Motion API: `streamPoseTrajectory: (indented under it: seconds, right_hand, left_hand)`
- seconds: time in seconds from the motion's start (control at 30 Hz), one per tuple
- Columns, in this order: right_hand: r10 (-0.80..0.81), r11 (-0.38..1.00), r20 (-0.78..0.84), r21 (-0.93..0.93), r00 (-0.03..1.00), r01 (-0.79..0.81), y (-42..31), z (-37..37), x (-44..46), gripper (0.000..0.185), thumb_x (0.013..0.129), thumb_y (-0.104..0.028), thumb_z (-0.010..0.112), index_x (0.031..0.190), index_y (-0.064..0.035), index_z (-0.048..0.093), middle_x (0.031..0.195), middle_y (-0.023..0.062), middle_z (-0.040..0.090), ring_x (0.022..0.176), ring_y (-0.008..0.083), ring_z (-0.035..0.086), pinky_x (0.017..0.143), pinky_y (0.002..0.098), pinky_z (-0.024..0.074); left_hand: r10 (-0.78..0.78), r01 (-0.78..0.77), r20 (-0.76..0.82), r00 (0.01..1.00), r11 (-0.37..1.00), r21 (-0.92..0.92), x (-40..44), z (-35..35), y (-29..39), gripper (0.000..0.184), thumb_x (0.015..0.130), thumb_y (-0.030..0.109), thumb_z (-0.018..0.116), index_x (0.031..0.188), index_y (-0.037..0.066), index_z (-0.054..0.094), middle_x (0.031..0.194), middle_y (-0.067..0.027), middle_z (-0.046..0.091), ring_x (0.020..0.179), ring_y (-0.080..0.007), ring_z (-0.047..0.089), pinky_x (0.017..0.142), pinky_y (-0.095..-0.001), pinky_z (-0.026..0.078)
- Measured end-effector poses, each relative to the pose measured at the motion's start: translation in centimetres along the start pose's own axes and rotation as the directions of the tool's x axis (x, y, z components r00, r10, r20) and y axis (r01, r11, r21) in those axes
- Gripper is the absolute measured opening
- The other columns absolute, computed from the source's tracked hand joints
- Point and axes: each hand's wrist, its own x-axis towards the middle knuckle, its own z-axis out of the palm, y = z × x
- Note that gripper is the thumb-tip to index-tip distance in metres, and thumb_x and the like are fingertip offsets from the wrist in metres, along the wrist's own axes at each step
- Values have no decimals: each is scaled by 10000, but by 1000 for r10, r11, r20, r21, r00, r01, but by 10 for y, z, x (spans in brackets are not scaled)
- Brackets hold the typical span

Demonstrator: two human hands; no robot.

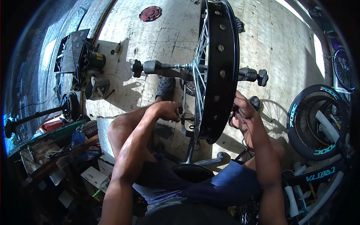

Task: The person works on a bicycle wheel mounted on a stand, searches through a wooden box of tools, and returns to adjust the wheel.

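A black wheel rim (222, 71) with silver spokes (201, 63) stands upright in a metal stand. Its axle lies between two clamps with dark knobs, the left knob (137, 68) and the right knob (262, 77). My left hand (168, 111) is left of the rim's lower part, fingers curled beside the stand's bracket (186, 119); what its fingertips hold, if anything, is hidden. To the right of the rim, my right hand (243, 111) has bent fingers close to the rim's side. Whether they touch it or hold something small cannot be made out.
Tires (293, 112) lean at the right beside a bicycle wheel (343, 67). Tools and containers (98, 88) stand at the left, above a cluttered shelf (41, 153). A red round object (150, 14) lies on the tiled floor (170, 30). The stand's legs reach between my knees.
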Motion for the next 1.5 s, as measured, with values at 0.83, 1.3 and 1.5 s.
streamPoseTrajectory:
  seconds: [0.83,1.3,1.5]
  right_hand:
    - [-64,973,-337,-230,939,-17,-32,71,-30,184,897,-84,533,1055,-45,621,739,-46,474,591,9,342,526,157,248]
    - [-27,964,-182,-265,983,-23,-23,49,-27,205,877,-113,579,1069,-50,617,774,-49,476,624,11,346,563,152,257]
    - [-191,913,-164,-391,968,114,-26,61,-38,228,898,-134,578,1102,-36,604,864,-19,540,625,15,353,595,168,288]
  left_hand:
    - [10,-11,-27,1000,1000,-25,-6,-1,11,504,722,237,766,1140,28,577,931,-106,698,844,-284,652,761,-379,516]
    - [-7,4,-80,997,999,-47,-6,3,7,584,701,302,802,1166,30,579,1000,-129,680,876,-290,649,790,-385,521]
    - [-43,18,-148,988,987,-162,-14,-11,22,619,691,330,818,1178,30,580,1030,-139,673,890,-293,648,803,-388,523]
